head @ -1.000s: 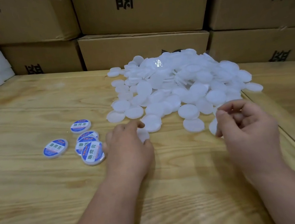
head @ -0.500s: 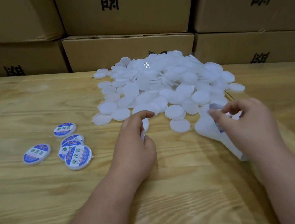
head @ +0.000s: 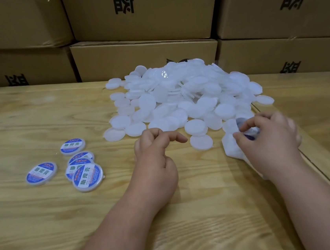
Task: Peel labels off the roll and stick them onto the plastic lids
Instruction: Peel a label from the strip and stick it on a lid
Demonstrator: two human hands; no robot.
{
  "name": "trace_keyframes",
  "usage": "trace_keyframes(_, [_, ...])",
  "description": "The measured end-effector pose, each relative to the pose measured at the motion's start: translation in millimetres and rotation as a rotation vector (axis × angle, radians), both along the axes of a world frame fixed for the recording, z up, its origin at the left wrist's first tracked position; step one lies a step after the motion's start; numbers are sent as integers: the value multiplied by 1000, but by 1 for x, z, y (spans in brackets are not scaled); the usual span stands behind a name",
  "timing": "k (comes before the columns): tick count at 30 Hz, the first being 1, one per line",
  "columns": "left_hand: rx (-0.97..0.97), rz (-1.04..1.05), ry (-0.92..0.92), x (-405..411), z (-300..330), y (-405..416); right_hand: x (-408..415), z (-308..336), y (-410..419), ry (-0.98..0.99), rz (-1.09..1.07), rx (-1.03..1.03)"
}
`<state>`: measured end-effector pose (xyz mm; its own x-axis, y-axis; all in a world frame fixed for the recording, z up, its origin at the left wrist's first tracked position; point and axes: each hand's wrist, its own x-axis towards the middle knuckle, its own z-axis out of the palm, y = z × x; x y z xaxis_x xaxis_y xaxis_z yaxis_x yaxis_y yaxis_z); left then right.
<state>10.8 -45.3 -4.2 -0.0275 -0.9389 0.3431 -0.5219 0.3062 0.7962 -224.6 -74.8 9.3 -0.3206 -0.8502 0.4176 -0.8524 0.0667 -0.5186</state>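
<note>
Since a second ago the right hand (head: pixel 268 139) has taken up the label strip (head: pixel 231 146), pinching a label; left hand (head: pixel 156 160), fingers loosely curled, holds nothing I can see. Peeling has begun.

Wooden table (head: pixel 37 221) under lid heap (head: pixel 187 95), labelled lids (head: pixel 87 175)

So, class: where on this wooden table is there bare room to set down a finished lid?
Bare wood lies left of the labelled lids, and near the viewer below both hands. It is crowded at the heap of plain lids.

Translucent white lids (head: pixel 179 96); blue-and-white labelled lids (head: pixel 87 176); pale wood-grain table (head: pixel 47 220).
</note>
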Motion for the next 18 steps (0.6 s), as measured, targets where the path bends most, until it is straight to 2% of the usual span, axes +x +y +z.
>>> trace_keyframes(8, [-38,-24,62,0,2,3,-6,21,14,-317,21,-114])
trace_keyframes(13, [-53,-55,130,-1,4,4,-17,34,23,-518,-29,-88])
trace_keyframes(18, [-30,-92,158,-4,5,6,-29,44,28,-540,-92,-69])
